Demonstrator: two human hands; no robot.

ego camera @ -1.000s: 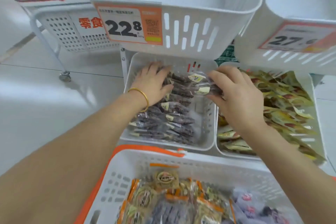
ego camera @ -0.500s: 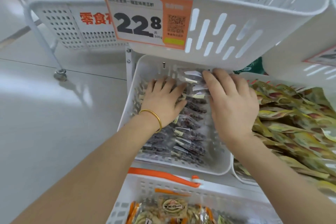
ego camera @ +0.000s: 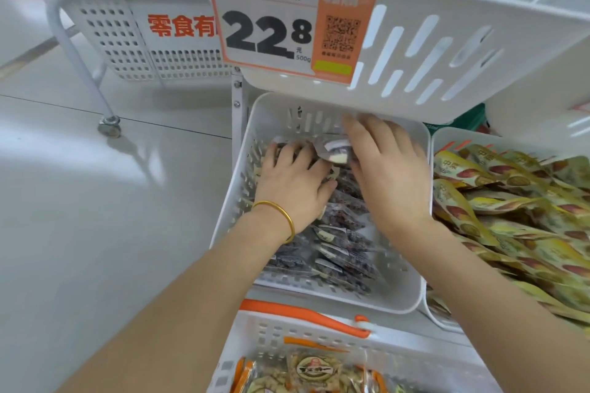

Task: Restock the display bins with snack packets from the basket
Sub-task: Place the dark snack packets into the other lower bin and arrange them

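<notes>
Both hands are inside the lower white display bin (ego camera: 412, 297), which holds several clear packets of dark snacks (ego camera: 341, 252). My left hand (ego camera: 295, 182), with a gold bangle on the wrist, lies flat on the packets toward the bin's back left. My right hand (ego camera: 388, 169) rests beside it, fingers pressing a packet with a white label (ego camera: 332, 150) at the back of the bin. The white basket with an orange handle (ego camera: 306, 316) sits below, with orange-edged packets (ego camera: 314, 370) in it.
An upper white bin (ego camera: 431, 51) with an orange 22.8 price tag (ego camera: 287, 25) overhangs the lower bin's back. To the right, a bin of yellow packets (ego camera: 510, 207). A white wheeled rack (ego camera: 105, 41) stands on the grey floor at left.
The view has come closer and lower toward the lower bin. Both hands have pushed further back under the upper bin, moving the labelled packet toward the bin's rear.
</notes>
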